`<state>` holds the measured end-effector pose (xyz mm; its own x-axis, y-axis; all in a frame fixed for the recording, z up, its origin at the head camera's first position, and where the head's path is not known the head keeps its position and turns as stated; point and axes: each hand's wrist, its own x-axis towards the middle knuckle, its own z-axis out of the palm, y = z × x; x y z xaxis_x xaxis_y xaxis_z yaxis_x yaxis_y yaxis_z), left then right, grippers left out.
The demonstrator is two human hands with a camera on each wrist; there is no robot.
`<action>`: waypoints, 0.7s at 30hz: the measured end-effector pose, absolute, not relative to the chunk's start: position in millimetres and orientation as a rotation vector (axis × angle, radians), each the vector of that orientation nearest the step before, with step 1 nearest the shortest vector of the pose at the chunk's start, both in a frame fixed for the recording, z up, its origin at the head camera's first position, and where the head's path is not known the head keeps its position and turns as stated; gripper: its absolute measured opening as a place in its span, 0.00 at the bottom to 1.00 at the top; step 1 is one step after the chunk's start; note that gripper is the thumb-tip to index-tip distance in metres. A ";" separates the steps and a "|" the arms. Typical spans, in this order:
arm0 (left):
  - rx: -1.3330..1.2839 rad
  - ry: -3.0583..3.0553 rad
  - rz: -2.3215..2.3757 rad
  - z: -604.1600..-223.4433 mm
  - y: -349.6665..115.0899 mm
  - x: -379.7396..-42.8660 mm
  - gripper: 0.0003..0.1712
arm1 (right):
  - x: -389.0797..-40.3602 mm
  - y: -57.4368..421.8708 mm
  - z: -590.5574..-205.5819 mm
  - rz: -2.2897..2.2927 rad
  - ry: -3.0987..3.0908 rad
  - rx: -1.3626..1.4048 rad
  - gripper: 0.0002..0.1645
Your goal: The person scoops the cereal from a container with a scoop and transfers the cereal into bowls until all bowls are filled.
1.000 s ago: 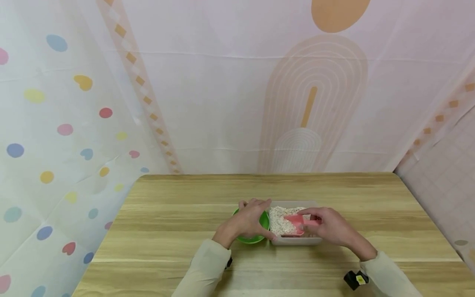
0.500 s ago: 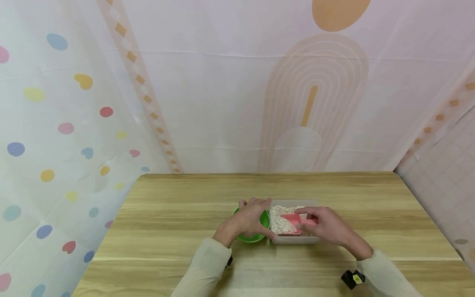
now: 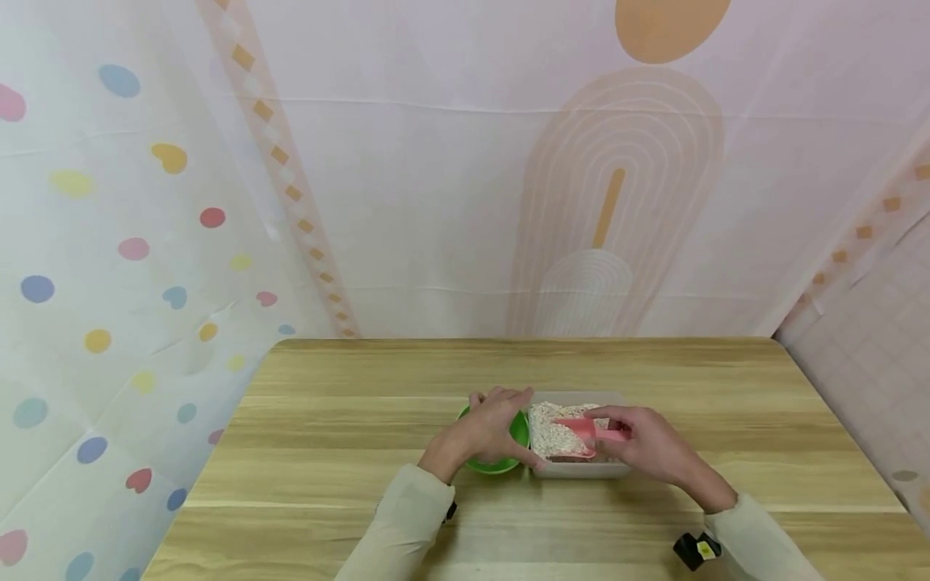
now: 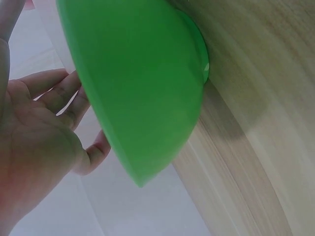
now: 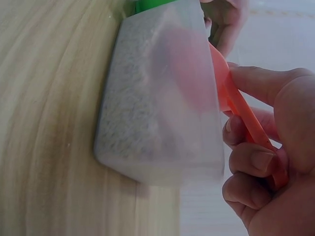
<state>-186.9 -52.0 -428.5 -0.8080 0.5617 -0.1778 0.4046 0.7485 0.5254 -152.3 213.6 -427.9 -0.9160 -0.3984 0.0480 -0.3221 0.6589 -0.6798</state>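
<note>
A translucent plastic box (image 3: 580,470) holds pale oat-like flakes (image 3: 550,426). My right hand (image 3: 647,442) grips the handle of a pink scoop (image 5: 246,115), whose head lies low among the flakes, partly seen through the box wall. Against the box's left side stands a green bowl (image 4: 138,83), its inside mostly hidden under my hand. Spread over it, my left hand (image 3: 483,432) touches the bowl's rim with several fingertips. Its thumb and forefinger reach across to the box's left corners.
Both containers stand on a wood-grain table (image 3: 363,428). Behind the table hangs a patterned cloth (image 3: 436,202), and a dotted one (image 3: 131,323) hangs on the left. Black cameras (image 3: 696,550) are strapped at the wrists.
The scoop slides a little left through the flakes, then slightly back right with my right hand. My left hand, the bowl and the box keep their places.
</note>
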 end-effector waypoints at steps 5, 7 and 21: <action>0.734 2.619 0.695 -428.1 -52.0 -186.9 0.65 | -150.7 217.4 -431.8 -1.141 2.755 -0.577 0.23; 0.732 2.616 0.699 -428.1 -52.1 -186.8 0.65 | -149.9 218.3 -434.4 -1.155 2.757 -0.553 0.23; 0.730 2.611 0.702 -426.9 -52.7 -185.8 0.65 | -147.0 220.8 -443.6 -1.319 2.744 -0.435 0.24</action>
<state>-185.8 -52.7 -426.9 -0.8105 0.5557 -0.1853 0.3879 0.7462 0.5411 -147.0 220.8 -443.6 -0.9578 -0.2808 0.0617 -0.2236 0.5926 -0.7738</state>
